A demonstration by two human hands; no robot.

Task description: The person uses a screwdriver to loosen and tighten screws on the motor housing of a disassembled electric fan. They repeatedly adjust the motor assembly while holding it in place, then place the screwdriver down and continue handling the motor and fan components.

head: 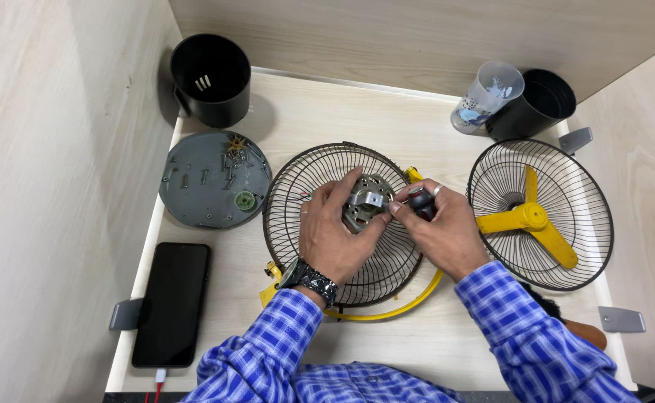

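Note:
My left hand [335, 231] grips a grey metal fan motor [366, 201] held over the middle of a dark wire fan grille [297, 186] that lies on the table with a yellow ring [387, 312] under it. My right hand [439, 227] is closed on a dark-handled tool [420, 200], its tip against the motor's right side. A ring shows on the right hand, a watch on the left wrist. The tool's shaft is hidden by fingers.
A second wire grille [574, 265] holding a yellow fan blade [531, 220] lies at right. A grey round plate [200, 198] with several screws sits at left, a black phone [172, 302] below it. Two black cups [209, 78] [540, 104] and a clear cup [486, 97] stand at the back.

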